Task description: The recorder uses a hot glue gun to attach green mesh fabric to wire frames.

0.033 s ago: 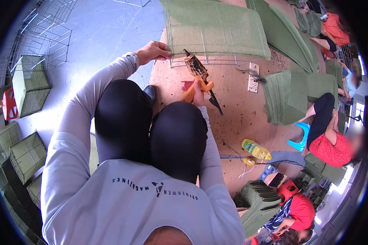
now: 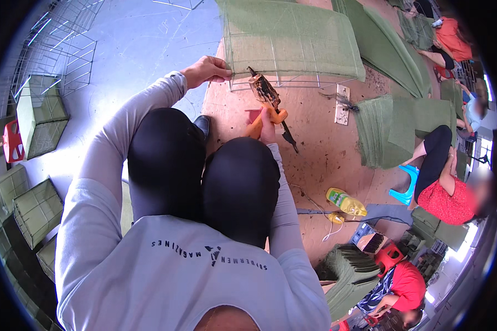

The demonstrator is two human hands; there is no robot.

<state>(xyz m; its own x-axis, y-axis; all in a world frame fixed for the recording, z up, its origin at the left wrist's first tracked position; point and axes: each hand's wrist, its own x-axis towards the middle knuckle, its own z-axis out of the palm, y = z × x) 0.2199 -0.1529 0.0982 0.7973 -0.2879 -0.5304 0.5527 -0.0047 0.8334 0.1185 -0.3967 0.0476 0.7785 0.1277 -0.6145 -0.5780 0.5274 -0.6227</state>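
Observation:
My right hand is wrapped round the orange handle of a hot glue gun, whose barrel is scorched and crusted. A black stick juts from its back end. The nozzle rests at or very near the near edge of a green mesh sheet, close to its left corner. Under that mesh lies a thin wire frame, its bars showing past the near edge. At the left corner my left hand pinches the mesh edge between thumb and fingers, perhaps with the wire.
Stacked green mesh sheets lie right on the brown board. Nearby are a stained white strip, a yellow bottle and a cord. Wire frames and mesh-covered boxes stand left. Several people sit along the right side.
The back end of the glue gun and its black stick have shifted very slightly to the left. My left hand and the mesh look unmoved.

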